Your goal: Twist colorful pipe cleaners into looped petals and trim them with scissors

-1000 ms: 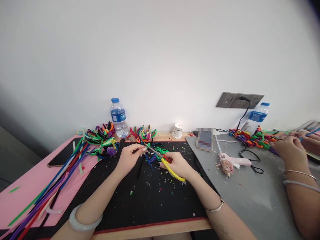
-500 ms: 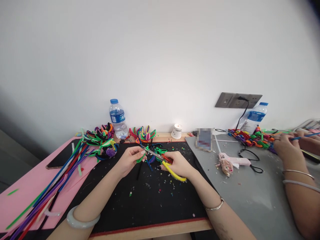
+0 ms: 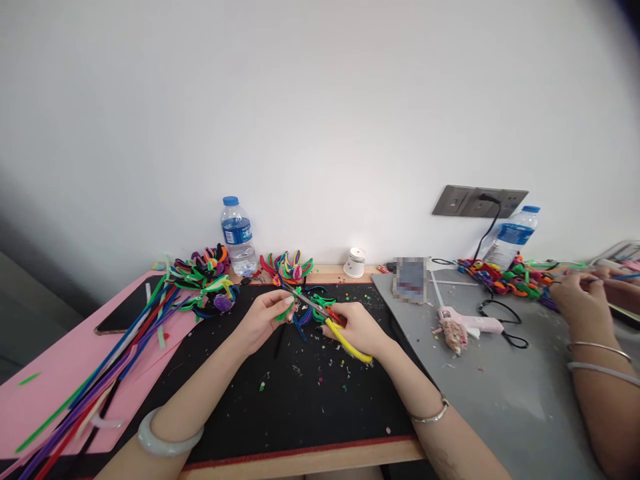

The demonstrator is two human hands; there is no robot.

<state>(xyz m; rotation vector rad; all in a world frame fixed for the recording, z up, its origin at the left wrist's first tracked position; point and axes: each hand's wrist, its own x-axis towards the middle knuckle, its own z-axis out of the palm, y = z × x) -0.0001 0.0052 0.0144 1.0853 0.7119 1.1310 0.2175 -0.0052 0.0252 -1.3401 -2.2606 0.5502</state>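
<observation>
Over the black mat point(image 3: 300, 407), my left hand point(image 3: 270, 319) pinches a short green pipe cleaner point(image 3: 286, 312) between thumb and fingers. My right hand point(image 3: 359, 328) grips scissors point(image 3: 349, 343) with yellow and red handles. Their blades point left and lie right beside the green piece at my left fingertips; whether they touch it I cannot tell. Behind the blades, more green and blue bent pipe cleaners point(image 3: 316, 298) lie on the mat. A black pipe cleaner point(image 3: 279, 341) lies below my left hand.
Left, long pipe cleaners point(image 3: 107, 373) and a phone point(image 3: 127, 303) lie on pink sheeting point(image 3: 45, 407). A water bottle point(image 3: 239, 240) and candle cup point(image 3: 355, 263) stand by the wall. Right are a glue gun point(image 3: 470, 323) and a co-worker's hand point(image 3: 580, 300) at coloured pieces.
The view has shifted very slightly. My left fingers have turned a little around the green pipe cleaner, while the scissors stay nearly in place. The co-worker's hands have shifted slightly.
</observation>
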